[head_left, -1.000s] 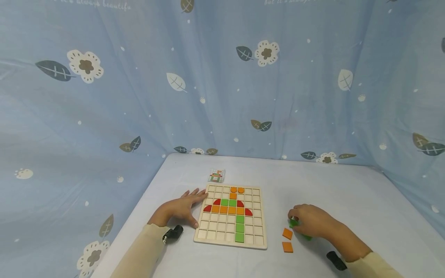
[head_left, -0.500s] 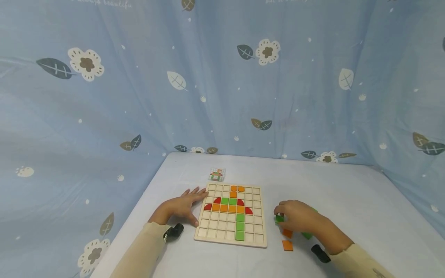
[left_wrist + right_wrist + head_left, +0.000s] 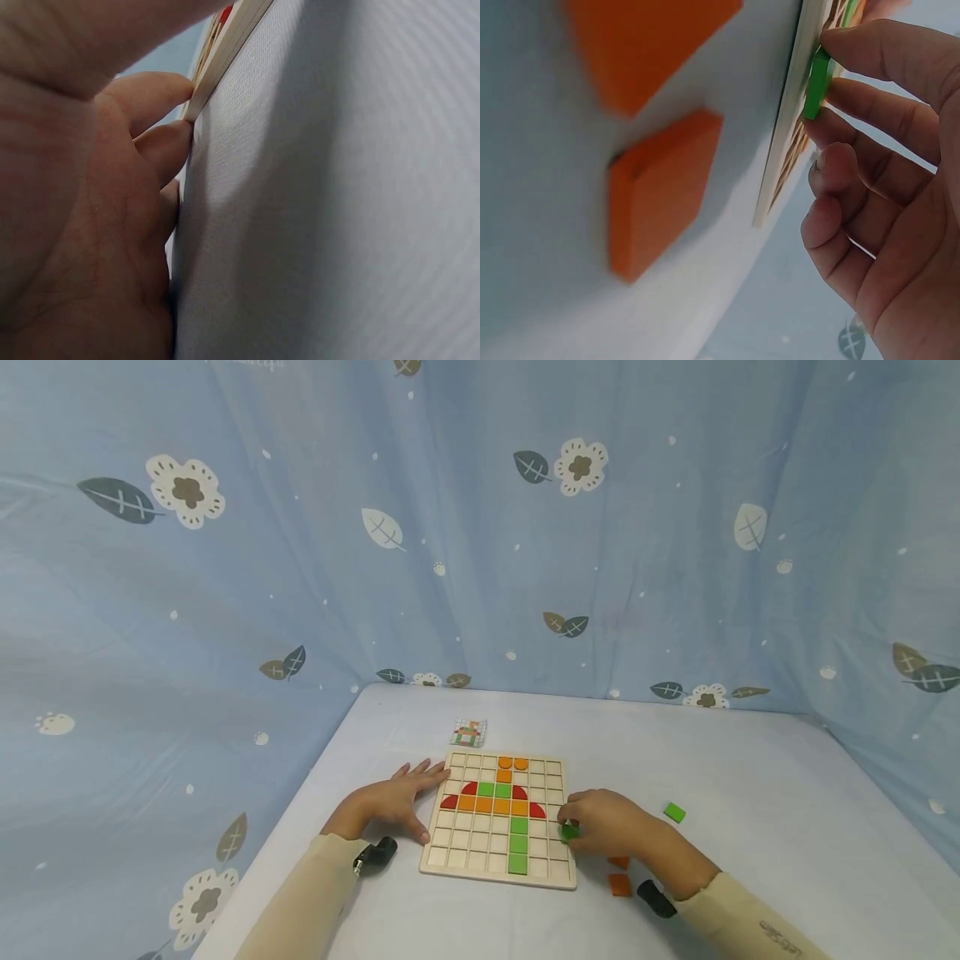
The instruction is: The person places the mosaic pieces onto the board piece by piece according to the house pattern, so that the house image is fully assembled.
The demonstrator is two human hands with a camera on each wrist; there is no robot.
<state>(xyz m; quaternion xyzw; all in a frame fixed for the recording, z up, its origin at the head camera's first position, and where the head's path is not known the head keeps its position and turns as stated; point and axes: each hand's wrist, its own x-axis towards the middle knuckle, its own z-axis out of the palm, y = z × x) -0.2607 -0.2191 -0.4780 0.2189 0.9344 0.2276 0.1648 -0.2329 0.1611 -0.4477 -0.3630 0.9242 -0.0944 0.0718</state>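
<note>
A wooden grid board [image 3: 480, 852] lies on the white table, with red, orange and green pieces set in its cells. My left hand [image 3: 393, 800] rests at the board's left side, fingers spread; in the left wrist view two fingertips [image 3: 176, 139] touch its edge. Over the board's right edge, my right hand [image 3: 611, 822] pinches a green square tile [image 3: 819, 84] between thumb and fingers. Below that hand lie two orange square tiles [image 3: 620, 885], one partly hidden by it. Another green tile [image 3: 674, 812] lies to the right of the hand.
Behind the board lies a small pattern card [image 3: 468, 732] printed with a coloured grid figure. A blue curtain [image 3: 480, 568] with leaves and flowers hangs at the back and sides of the white table [image 3: 750, 760].
My right hand has moved left from the loose tiles to the board's right edge, carrying the green tile. The other green tile has come into view. My left hand stays put.
</note>
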